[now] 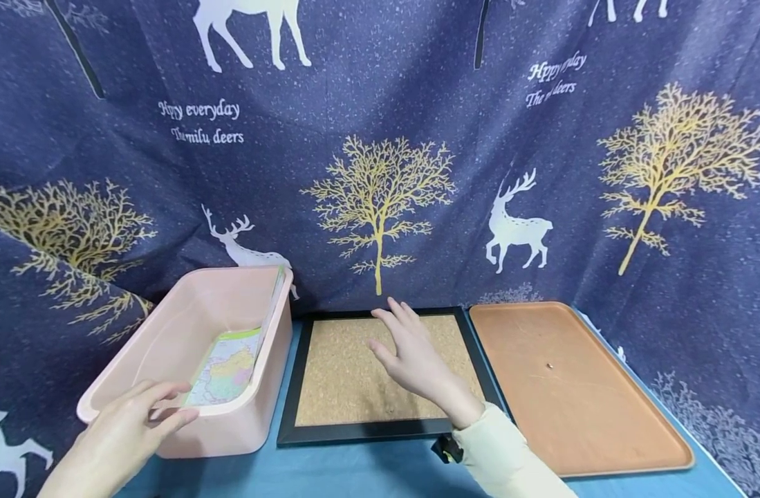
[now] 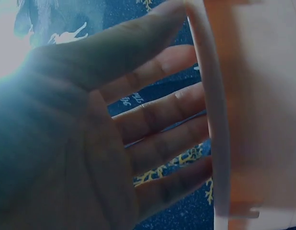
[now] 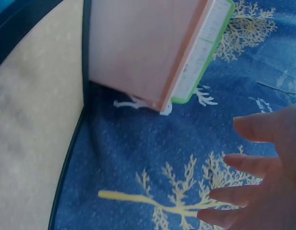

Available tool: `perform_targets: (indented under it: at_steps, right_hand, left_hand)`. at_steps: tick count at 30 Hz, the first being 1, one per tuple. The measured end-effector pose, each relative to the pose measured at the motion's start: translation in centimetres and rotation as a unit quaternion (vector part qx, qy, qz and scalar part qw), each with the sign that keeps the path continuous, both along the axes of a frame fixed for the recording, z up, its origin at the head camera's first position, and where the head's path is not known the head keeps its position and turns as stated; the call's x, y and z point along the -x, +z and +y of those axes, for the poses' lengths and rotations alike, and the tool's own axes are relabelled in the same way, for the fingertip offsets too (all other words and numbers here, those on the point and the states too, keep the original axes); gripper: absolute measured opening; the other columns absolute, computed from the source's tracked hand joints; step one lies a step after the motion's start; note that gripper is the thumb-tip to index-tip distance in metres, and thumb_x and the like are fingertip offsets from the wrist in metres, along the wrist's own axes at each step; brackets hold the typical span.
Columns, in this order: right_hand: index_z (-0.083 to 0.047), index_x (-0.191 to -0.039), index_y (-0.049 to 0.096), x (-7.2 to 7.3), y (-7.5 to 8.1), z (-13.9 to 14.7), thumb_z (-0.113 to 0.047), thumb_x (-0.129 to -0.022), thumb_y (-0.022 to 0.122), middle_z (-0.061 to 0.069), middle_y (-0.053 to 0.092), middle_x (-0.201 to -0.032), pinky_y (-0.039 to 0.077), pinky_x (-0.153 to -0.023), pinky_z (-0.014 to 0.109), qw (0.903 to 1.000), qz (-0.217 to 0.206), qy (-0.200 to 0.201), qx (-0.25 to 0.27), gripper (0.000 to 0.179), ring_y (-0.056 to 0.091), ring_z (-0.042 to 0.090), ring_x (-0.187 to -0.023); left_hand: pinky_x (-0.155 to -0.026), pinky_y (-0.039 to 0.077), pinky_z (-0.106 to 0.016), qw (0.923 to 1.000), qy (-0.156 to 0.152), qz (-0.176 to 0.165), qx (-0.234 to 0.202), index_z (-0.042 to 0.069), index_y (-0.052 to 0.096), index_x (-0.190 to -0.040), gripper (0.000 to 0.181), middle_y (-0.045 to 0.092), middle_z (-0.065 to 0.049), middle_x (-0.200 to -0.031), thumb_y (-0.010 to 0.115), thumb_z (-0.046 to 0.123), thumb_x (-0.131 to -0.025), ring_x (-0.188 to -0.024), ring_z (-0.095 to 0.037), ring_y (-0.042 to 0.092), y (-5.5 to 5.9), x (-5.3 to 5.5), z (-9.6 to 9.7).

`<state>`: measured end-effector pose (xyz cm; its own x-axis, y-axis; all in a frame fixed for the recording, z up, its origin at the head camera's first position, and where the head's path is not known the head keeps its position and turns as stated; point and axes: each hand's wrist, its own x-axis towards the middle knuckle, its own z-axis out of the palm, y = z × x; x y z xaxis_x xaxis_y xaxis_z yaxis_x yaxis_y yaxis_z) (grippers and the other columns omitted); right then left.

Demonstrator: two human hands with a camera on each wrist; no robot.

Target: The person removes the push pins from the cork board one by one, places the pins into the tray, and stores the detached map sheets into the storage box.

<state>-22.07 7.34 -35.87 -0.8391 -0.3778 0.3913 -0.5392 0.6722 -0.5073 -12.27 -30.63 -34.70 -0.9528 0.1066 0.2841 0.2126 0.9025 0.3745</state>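
My left hand (image 1: 121, 432) is at the near rim of a pink plastic bin (image 1: 218, 436), thumb and fingers apart. In the left wrist view its fingers (image 2: 162, 108) are nearly straight, their tips right at the bin's rim (image 2: 216, 115), with nothing held. Inside the bin lies a sheet printed with a colourful map (image 1: 227, 370), and a thin green-edged sheet (image 3: 203, 52) stands along the bin's right wall. Over a black-framed cork board (image 1: 342, 373), my right hand (image 1: 411, 349) hovers with spread, relaxed fingers and holds nothing.
To the right of the board lies a brown tray (image 1: 579, 415) with a tiny shiny piece (image 1: 550, 366) on it. A small black and yellow item (image 1: 447, 449) shows beside the right cuff. Behind everything hangs a blue cloth (image 1: 380, 90) printed with deer and trees.
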Motion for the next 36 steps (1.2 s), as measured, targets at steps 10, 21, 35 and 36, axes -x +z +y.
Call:
perform_targets:
  at_steps: [10,21,35,36]
  right_hand:
    - [-0.012,-0.146,0.046,-0.4,-1.7,2.1,-0.033,-0.101,0.056,0.02,0.026,-0.156,0.022,-0.111,0.064,0.9979,0.021,-0.046,-0.041,0.05,0.018,0.039,-0.145]
    - [-0.012,-0.15,0.04,-0.5,-4.0,4.0,-0.037,-0.101,0.055,0.019,0.018,-0.159,0.017,-0.112,0.064,0.9925,0.039,-0.092,-0.071,0.057,0.01,0.039,-0.146]
    - [-0.02,-0.153,0.035,0.0,-6.0,4.6,-0.042,-0.103,0.045,0.017,0.014,-0.161,0.015,-0.11,0.068,0.9828,0.042,-0.134,-0.12,0.056,0.004,0.04,-0.147]
    - [-0.02,-0.153,0.035,0.1,-6.2,4.7,-0.042,-0.104,0.045,0.017,0.014,-0.161,0.015,-0.11,0.069,0.9825,0.04,-0.136,-0.12,0.055,0.003,0.04,-0.147]
  left_hand:
    - [-0.088,0.044,-0.062,0.997,-0.026,0.072,0.011,0.002,0.065,-0.122,0.042,0.054,-0.029,-0.129,0.072,0.028,-0.09,-0.11,-0.047,0.056,0.1,0.6,3.7]
    - [-0.107,0.03,-0.059,0.989,-0.024,0.143,-0.028,0.015,0.059,-0.136,0.05,0.048,-0.013,-0.145,0.063,0.043,-0.095,-0.136,-0.039,0.038,1.5,1.0,10.6]
    - [-0.115,0.013,-0.058,0.988,-0.081,0.118,0.058,0.02,0.047,-0.147,0.061,0.029,-0.011,-0.157,0.052,0.055,-0.096,-0.147,-0.031,0.014,-0.6,2.0,17.9]
    - [-0.116,0.012,-0.058,0.9882,-0.085,0.113,0.059,0.022,0.045,-0.148,0.062,0.026,-0.01,-0.159,0.051,0.056,-0.097,-0.148,-0.03,0.012,-0.9,2.2,18.4]
